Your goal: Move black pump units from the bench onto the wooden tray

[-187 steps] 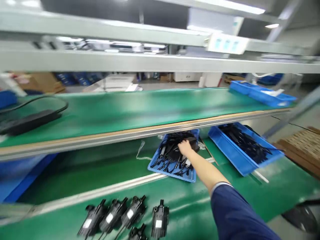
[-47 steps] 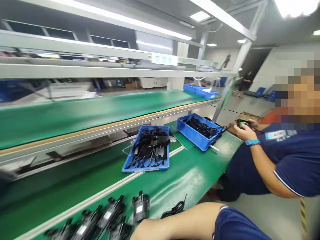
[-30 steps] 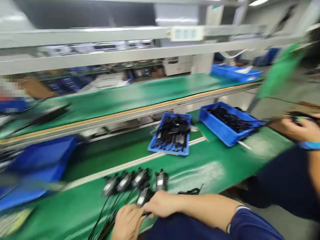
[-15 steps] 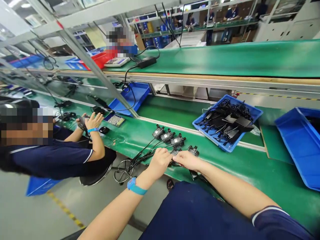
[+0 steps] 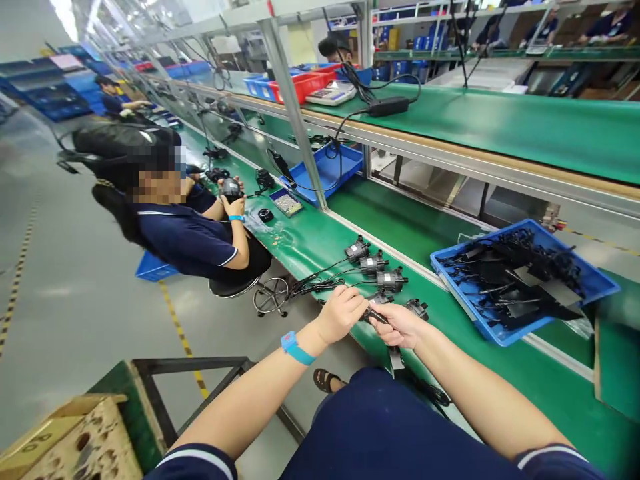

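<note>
Black plug [image 5: 374, 315] pinched between both hands at the green bench [image 5: 500, 360] edge, long axis running left-right. Left hand [image 5: 341, 313] fisted on its cable, right hand [image 5: 400, 325] closed on the other end (pumps [image 5: 376, 263] just beyond).

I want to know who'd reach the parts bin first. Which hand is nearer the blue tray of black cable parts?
Right. The right hand sits on the green bench just left of the blue tray. The left hand is farther left, beyond the right hand; both pinch a small black part between them.
</note>
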The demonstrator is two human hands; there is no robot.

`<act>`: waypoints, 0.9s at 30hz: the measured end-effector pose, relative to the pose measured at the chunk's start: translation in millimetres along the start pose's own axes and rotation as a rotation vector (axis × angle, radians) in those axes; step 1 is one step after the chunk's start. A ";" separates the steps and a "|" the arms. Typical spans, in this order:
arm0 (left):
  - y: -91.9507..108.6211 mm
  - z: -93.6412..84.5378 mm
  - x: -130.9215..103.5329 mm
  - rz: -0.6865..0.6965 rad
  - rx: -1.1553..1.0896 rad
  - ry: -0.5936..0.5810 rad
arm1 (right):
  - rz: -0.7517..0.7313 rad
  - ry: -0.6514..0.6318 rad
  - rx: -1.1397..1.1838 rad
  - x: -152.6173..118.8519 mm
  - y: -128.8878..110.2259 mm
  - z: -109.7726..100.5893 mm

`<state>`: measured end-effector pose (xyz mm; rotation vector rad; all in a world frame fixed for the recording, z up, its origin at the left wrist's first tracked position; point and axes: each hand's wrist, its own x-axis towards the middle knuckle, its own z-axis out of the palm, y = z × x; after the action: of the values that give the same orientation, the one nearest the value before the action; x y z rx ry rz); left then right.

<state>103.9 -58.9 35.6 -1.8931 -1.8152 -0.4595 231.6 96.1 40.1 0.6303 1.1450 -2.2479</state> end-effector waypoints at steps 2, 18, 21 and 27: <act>-3.1 1.0 -4.2 -0.019 0.006 0.026 | 0.026 0.011 0.012 4.9 -1.6 5.3; -42.2 18.4 -39.4 -0.150 -0.118 0.152 | -0.004 0.135 0.354 45.4 -6.3 43.3; -41.7 20.0 -63.3 -0.339 -0.288 0.242 | -0.062 0.012 0.449 55.0 -4.6 41.0; -11.0 57.0 -101.2 -0.625 -1.359 -0.275 | -0.239 -0.054 0.709 64.0 -16.4 53.3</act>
<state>81.5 -112.0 -65.8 -2.0406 -2.5604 -2.1715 164.6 44.1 38.5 0.7127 0.3784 -2.8669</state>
